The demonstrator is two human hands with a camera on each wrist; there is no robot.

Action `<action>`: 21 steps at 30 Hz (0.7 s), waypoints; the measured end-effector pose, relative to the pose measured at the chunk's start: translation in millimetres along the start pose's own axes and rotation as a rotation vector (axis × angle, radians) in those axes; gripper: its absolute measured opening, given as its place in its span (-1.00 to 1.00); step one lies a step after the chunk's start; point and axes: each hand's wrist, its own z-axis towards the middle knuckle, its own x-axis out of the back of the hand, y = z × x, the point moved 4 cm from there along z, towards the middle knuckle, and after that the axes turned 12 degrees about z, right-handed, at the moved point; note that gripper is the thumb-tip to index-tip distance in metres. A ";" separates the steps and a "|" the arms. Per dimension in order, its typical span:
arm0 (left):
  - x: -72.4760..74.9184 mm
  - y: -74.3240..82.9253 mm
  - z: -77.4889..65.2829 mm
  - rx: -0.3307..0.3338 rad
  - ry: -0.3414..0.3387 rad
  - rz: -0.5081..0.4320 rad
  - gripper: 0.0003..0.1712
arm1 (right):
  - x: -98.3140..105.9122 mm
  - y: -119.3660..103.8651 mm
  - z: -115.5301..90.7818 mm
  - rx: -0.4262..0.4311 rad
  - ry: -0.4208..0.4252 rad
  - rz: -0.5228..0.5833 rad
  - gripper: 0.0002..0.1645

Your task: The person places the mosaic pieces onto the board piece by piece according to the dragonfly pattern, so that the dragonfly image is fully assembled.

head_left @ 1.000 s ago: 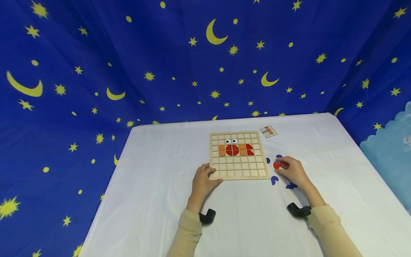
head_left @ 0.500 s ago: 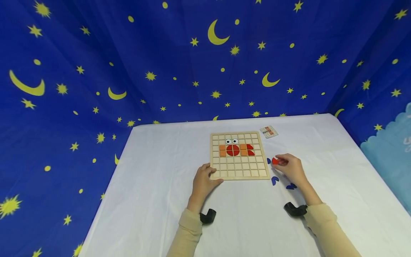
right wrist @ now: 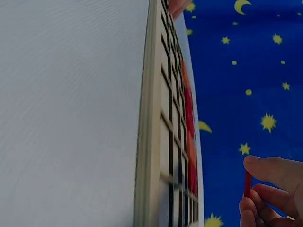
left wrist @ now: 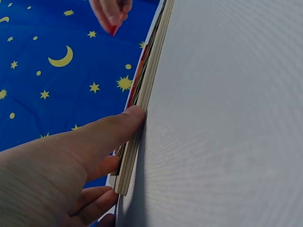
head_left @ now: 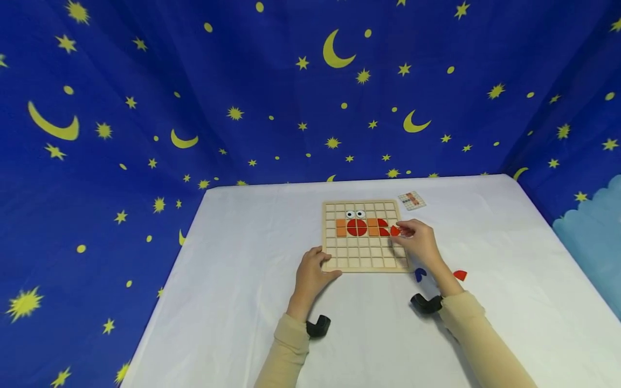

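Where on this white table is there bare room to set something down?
The white table looks bare left of the board and left hand, between the black wrist attachments, and right of the loose red piece. It's crowded around the board's right side: right hand, pinched red piece and blue piece.

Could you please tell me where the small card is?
In the head view, the card lies on the table, beside the far right corner of the board.
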 end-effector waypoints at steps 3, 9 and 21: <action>-1.4 -0.2 0.2 -0.002 -0.002 0.005 -0.45 | -9.8 -2.6 5.1 0.007 -0.011 0.011 -0.52; -2.3 -1.0 2.0 0.006 -0.010 -0.001 -0.45 | -31.5 -5.4 14.4 0.021 -0.013 0.018 -0.54; -0.5 -3.0 2.2 0.005 -0.019 0.005 -0.45 | -83.5 -21.2 30.7 0.034 -0.101 0.017 -0.51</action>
